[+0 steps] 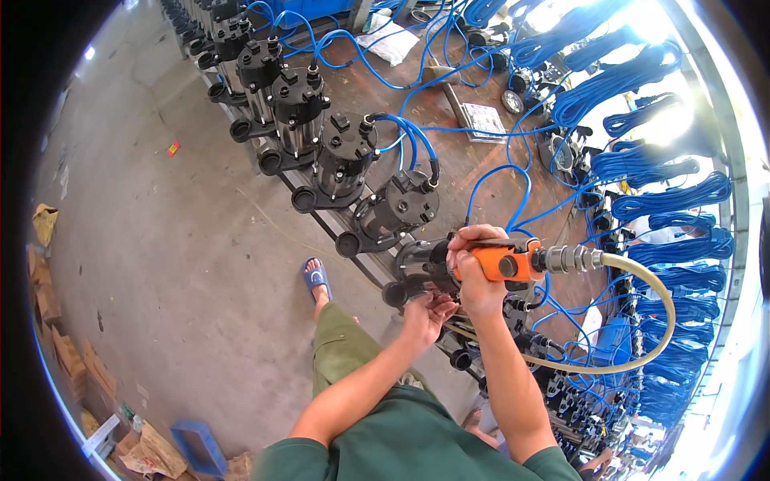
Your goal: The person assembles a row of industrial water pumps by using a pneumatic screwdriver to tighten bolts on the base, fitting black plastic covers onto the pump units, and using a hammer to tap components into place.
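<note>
My right hand (480, 284) is wrapped around an orange air screwdriver (499, 263). A metal coupling (571, 259) joins the tool to a beige air hose (667, 309). The tool's front end points at the top of a tilted submersible pump (421, 267) with a black cap and steel body; its tip is hidden by my fingers. Lower down, beside the same pump, my left hand (429, 317) has its fingers curled together against the pump's near side. Whatever sits between those fingertips is too small to make out.
More black-capped pumps (346, 152) stand in a row along the bench edge. On the brown bench top (449, 152) lie blue cables, a mallet (449, 88), a booklet (484, 123) and a white bag (387, 40). Coiled blue cables (674, 200) line the right side. Cardboard (152, 453) lies at lower left.
</note>
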Demonstrator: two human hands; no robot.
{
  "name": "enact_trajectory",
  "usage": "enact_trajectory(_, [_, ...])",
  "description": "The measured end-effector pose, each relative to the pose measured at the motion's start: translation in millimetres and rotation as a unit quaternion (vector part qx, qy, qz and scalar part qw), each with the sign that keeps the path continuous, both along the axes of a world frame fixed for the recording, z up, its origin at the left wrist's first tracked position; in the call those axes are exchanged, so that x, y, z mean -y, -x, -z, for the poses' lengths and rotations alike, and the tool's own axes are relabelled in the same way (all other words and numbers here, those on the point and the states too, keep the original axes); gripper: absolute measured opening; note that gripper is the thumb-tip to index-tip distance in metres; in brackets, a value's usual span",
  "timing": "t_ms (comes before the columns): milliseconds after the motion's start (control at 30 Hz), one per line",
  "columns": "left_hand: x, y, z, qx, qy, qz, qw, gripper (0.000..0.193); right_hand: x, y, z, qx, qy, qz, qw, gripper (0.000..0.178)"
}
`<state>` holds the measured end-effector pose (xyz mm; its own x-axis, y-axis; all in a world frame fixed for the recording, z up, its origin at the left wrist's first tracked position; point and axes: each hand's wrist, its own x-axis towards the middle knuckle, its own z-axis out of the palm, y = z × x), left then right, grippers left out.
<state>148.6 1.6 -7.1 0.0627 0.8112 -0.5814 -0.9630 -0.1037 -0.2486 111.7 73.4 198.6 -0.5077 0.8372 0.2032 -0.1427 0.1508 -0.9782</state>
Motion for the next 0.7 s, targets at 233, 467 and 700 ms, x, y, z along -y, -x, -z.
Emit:
enact_trajectory(233, [0, -1, 3, 0.003, 0.003, -0.007, 1.000, 0.020, 15, -28, -35, -0.078, -0.048, 0.041, 0.995, 0.044])
enact_trajectory(467, [1, -2, 2, -0.038, -0.004, -0.023, 0.999, 0.015, 19, -70, -33, -0.064, -0.073, 0.110, 0.989, 0.042])
enact_trajectory(700, [1, -2, 4, -0.051, 0.036, -0.021, 0.998, 0.017, 20, -69, -14, -0.077, -0.043, 0.114, 0.990, 0.033])
